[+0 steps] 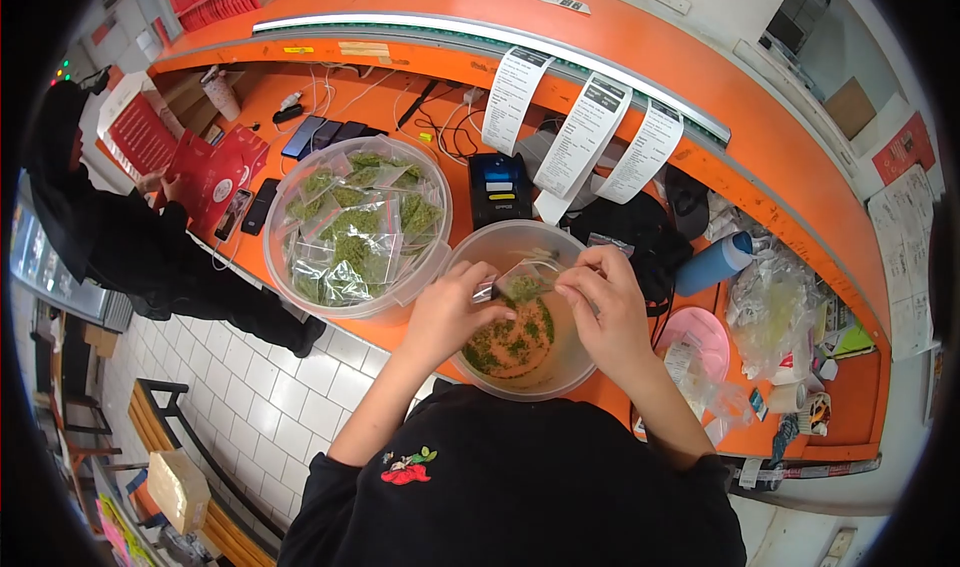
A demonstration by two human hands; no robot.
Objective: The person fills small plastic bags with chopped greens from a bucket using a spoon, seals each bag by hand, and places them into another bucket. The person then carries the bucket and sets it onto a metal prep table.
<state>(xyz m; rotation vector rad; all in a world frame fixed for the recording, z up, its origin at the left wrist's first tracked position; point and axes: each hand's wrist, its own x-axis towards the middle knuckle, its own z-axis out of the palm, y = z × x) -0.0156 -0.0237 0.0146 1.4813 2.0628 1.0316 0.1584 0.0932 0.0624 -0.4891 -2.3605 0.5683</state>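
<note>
Both hands are over a translucent round tub (568, 365) with chopped green bits at its bottom. Between them is a small clear plastic bag (526, 285) with some green stuff inside. My left hand (460, 307) has its fingers bent at the bag's left side, near a small shiny object. My right hand (606, 305) pinches the bag's upper right edge with thumb and forefinger. To the left stands a larger clear tub (428, 285), full of small bags of green herbs (350, 235).
Paper receipts (582, 137) hang from the shelf above a black printer (500, 189). Right of the tub are a pink bowl (700, 335), a blue bottle (714, 264) and plastic bags. Phones (260, 207) lie at the left, where a person in black (130, 227) stands by red boxes.
</note>
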